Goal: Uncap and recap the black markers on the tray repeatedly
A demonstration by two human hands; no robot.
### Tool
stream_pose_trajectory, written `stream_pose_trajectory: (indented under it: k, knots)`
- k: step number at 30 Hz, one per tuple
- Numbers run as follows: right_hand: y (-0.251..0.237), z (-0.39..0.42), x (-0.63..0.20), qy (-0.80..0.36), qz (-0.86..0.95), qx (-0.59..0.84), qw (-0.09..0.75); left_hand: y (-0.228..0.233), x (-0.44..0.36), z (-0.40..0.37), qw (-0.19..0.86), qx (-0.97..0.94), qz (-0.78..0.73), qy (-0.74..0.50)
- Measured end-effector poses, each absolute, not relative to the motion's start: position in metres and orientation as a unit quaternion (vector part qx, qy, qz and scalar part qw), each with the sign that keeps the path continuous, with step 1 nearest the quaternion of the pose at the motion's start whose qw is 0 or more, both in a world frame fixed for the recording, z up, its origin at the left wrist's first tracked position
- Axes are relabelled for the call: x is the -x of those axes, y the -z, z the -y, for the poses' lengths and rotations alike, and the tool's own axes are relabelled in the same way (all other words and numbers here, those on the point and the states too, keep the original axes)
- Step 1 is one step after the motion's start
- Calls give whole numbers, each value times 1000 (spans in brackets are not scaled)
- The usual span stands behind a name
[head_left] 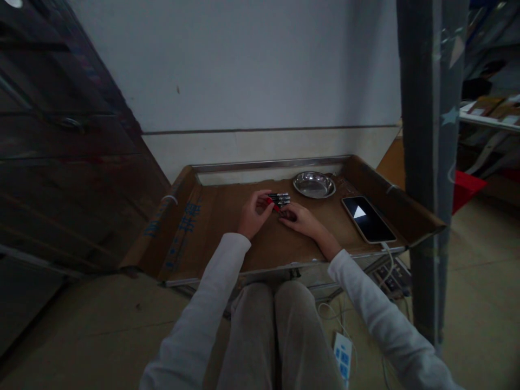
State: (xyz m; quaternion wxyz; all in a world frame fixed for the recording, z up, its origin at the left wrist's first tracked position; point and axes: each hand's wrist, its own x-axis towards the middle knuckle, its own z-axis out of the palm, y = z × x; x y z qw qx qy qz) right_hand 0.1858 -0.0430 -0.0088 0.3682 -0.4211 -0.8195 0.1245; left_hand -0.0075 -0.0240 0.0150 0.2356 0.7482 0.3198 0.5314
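A slim red pen-like piece [273, 205] slants between my two hands over the cardboard-lined table [219, 216]. My left hand [255, 212] pinches its upper end between thumb and fingers. At the lower end, the closed fingers of my right hand [299, 218] meet it, and they cover the tip. Just beyond my hands, several black pen-like sticks with silvery ends [284, 196] lie side by side, partly hidden by my left fingers.
Behind my right hand is a shallow round metal dish [314, 185]. A phone [368, 219] with a white cable lies at the right. Raised cardboard flaps [406, 206] border the table's sides, and a grey post [430, 162] stands close by. A power strip [343, 357] rests on the floor.
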Motion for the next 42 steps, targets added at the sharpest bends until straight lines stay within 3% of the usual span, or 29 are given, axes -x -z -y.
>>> stream_pose_trajectory:
  k: [13,25,32,37,42]
  knots:
    - [7,43,-187,-118,818,421,374,-22,10,30,194,-710,-359,-573]
    - [4,46,-189,-103,799,444,393,-20,10,25,226,-683,-380,-582]
    - [2,44,-197,-50,743,471,474,-7,8,20,282,-779,-346,-439]
    - [6,42,-199,-80,747,469,464,-4,11,19,213,-849,-348,-335]
    - [9,40,-197,-101,762,448,456,1,14,13,162,-862,-354,-326]
